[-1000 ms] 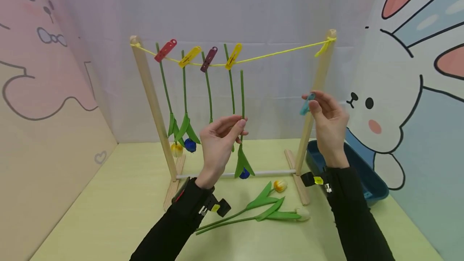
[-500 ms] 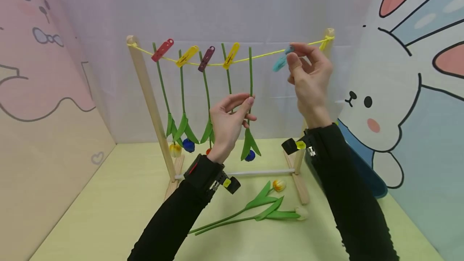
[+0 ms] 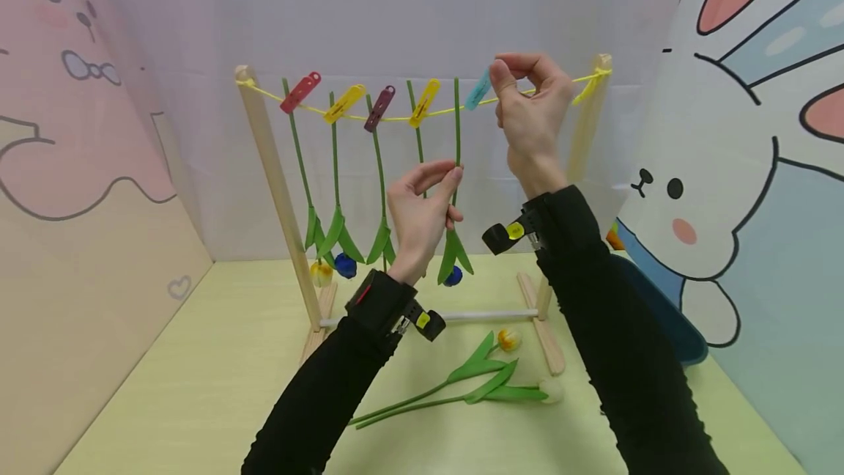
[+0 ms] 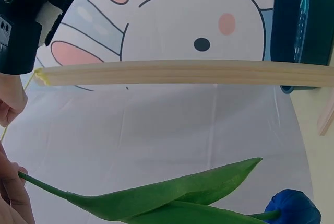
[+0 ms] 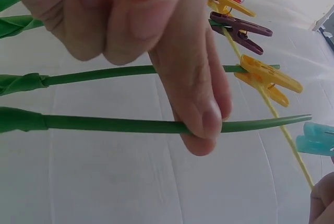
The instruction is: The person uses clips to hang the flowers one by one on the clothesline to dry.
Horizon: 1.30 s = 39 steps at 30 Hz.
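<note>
My left hand (image 3: 422, 211) pinches the green stem (image 3: 457, 123) of an artificial blue tulip (image 4: 293, 207), which hangs bloom down. In the right wrist view, the stem's tip crosses the yellow cord (image 5: 293, 148). Just right of that stem, my right hand (image 3: 535, 112) holds a light blue clothespin (image 3: 478, 90) between thumb and fingers. The clothespin (image 5: 315, 139) is close to the stem tip, apart from it. Further left, red (image 3: 300, 92), yellow (image 3: 344, 103), maroon (image 3: 379, 108) and second yellow clothespins (image 3: 425, 102) hold upside-down tulips on the cord.
Wooden posts (image 3: 280, 200) carry the cord, with a white bar (image 3: 488, 315) low between them. Two tulips (image 3: 484, 369), one yellow-orange and one white, lie on the table (image 3: 165, 372). A dark blue bin (image 3: 672, 321) stands at the right, partly behind my right sleeve.
My left hand has lifted the blue tulip until its stem reaches the cord. My right hand has brought the light blue clothespin up and left, beside the stem.
</note>
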Motion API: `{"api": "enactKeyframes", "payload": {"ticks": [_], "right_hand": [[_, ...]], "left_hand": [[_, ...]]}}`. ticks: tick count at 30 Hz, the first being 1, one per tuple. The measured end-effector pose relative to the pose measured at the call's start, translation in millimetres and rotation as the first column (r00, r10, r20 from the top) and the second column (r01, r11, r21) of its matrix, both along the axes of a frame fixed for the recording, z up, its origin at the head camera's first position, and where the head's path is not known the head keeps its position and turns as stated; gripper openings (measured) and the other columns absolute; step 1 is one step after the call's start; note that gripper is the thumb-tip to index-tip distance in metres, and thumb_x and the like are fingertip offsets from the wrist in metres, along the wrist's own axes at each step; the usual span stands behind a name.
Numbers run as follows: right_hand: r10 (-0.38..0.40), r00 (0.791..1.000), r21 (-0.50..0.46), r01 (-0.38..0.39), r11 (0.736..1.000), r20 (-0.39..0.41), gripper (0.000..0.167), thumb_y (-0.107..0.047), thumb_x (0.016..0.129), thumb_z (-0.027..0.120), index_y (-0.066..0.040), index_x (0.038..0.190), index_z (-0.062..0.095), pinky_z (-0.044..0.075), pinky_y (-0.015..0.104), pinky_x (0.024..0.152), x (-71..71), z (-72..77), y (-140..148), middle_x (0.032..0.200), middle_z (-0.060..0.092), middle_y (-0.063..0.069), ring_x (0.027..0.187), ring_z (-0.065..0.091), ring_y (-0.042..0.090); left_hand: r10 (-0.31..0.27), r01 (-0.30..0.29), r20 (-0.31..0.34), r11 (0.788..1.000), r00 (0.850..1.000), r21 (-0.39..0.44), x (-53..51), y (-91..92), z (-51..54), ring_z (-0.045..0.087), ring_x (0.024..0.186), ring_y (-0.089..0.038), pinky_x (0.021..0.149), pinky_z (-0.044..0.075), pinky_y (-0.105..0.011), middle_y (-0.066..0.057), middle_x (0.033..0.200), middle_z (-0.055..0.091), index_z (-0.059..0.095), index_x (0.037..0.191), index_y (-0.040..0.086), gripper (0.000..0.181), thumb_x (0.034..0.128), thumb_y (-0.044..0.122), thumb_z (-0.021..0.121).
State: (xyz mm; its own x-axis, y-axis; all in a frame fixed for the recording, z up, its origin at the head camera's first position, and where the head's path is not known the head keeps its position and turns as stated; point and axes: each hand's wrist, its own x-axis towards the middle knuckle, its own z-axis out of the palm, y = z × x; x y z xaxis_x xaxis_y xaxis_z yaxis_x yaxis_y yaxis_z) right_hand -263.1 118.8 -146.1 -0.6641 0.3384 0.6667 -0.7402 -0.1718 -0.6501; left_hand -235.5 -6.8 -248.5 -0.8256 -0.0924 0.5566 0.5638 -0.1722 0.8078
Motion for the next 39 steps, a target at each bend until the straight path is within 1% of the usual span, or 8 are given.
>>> {"api": "enactKeyframes", "payload": {"ticks": [3, 9, 12, 16, 19, 26, 33, 39], "right_hand": [[-0.037, 0.999, -0.007, 0.037, 0.999, 0.002, 0.007, -0.006, 0.089, 0.074, -0.009, 0.083, 0.072, 0.035, 0.017, 0.042, -3.3, -1.0, -3, 0.072, 0.059, -0.001, 0.040, 0.040, 0.007], [-0.060, 0.998, -0.047, 0.061, 0.997, 0.018, 0.007, -0.005, 0.089, 0.075, -0.006, 0.083, 0.072, 0.036, 0.018, 0.043, -8.1, -1.2, -9, 0.072, 0.058, 0.000, 0.041, 0.041, 0.008], [-0.094, 0.996, -0.057, 0.094, 0.994, 0.004, 0.007, -0.005, 0.089, 0.075, -0.006, 0.083, 0.072, 0.036, 0.018, 0.046, -10.3, 0.6, -11, 0.073, 0.058, -0.002, 0.051, 0.047, 0.008], [-0.147, 0.989, -0.029, 0.146, 0.989, -0.012, 0.007, -0.005, 0.089, 0.075, -0.005, 0.083, 0.073, 0.039, 0.019, 0.054, -11.3, 0.8, -14, 0.073, 0.060, -0.004, 0.073, 0.054, 0.009], [-0.169, 0.985, 0.008, 0.169, 0.986, -0.019, 0.006, -0.006, 0.090, 0.074, -0.004, 0.084, 0.073, 0.040, 0.020, 0.059, -12.2, -2.7, -17, 0.072, 0.060, -0.006, 0.079, 0.054, 0.009], [-0.190, 0.981, 0.100, 0.193, 0.976, -0.038, 0.013, -0.008, 0.092, 0.073, 0.005, 0.094, 0.072, 0.040, 0.020, 0.055, -13.2, -13.1, -21, 0.071, 0.059, -0.013, 0.076, 0.054, 0.006], [-0.135, 0.991, 0.151, 0.135, 0.979, -0.010, 0.019, -0.008, 0.093, 0.071, 0.009, 0.102, 0.070, 0.038, 0.017, 0.045, -8.4, -16.1, -14, 0.074, 0.059, -0.008, 0.047, 0.041, 0.006], [-0.067, 0.998, 0.192, 0.069, 0.979, -0.015, 0.023, -0.007, 0.095, 0.069, 0.012, 0.108, 0.068, 0.034, 0.017, 0.041, -4.4, -15.4, -10, 0.076, 0.059, -0.006, 0.039, 0.038, 0.006]], "left_hand": [[0.006, -0.006, 0.000, 1.000, 1.000, 0.005, -1.6, 1.0, 0.2, 0.055, 0.040, -0.007, 0.040, 0.045, -0.022, -0.023, 0.109, 0.075, 0.071, 0.114, 0.000, 0.022, 0.0951, 0.012, 0.070], [0.014, -0.014, -0.007, 1.000, 1.000, 0.018, -4.8, 1.3, 0.0, 0.054, 0.038, -0.004, 0.038, 0.043, -0.020, -0.026, 0.108, 0.074, 0.071, 0.112, -0.002, 0.021, 0.0949, 0.010, 0.070], [0.014, -0.014, -0.008, 1.000, 1.000, 0.018, -6.3, 1.3, 0.1, 0.053, 0.038, -0.004, 0.038, 0.043, -0.020, -0.027, 0.109, 0.073, 0.071, 0.113, -0.002, 0.021, 0.0950, 0.010, 0.070], [0.019, -0.019, -0.003, 1.000, 1.000, 0.010, -7.9, 1.2, 0.1, 0.053, 0.039, -0.004, 0.038, 0.043, -0.020, -0.025, 0.109, 0.074, 0.071, 0.113, 0.000, 0.021, 0.0953, 0.011, 0.069], [0.027, -0.027, 0.007, 1.000, 1.000, 0.006, -8.9, 1.6, 0.3, 0.053, 0.039, -0.005, 0.038, 0.043, -0.020, -0.022, 0.109, 0.075, 0.071, 0.113, 0.001, 0.021, 0.0953, 0.013, 0.070], [0.038, -0.038, 0.019, 0.999, 0.999, 0.005, -11.2, 3.2, -0.8, 0.053, 0.038, -0.005, 0.037, 0.043, -0.021, -0.020, 0.106, 0.076, 0.073, 0.111, 0.003, 0.019, 0.0946, 0.012, 0.071], [0.035, -0.035, 0.013, 0.999, 0.999, 0.009, -12.4, 1.8, -3.9, 0.053, 0.038, -0.004, 0.037, 0.043, -0.023, -0.022, 0.107, 0.076, 0.072, 0.112, 0.001, 0.020, 0.0946, 0.011, 0.071], [0.047, -0.047, -0.014, 0.999, 0.999, -0.013, -11.1, -0.3, -4.9, 0.054, 0.039, -0.005, 0.039, 0.046, -0.029, -0.023, 0.108, 0.075, 0.072, 0.113, 0.001, 0.021, 0.0948, 0.011, 0.070]]}}
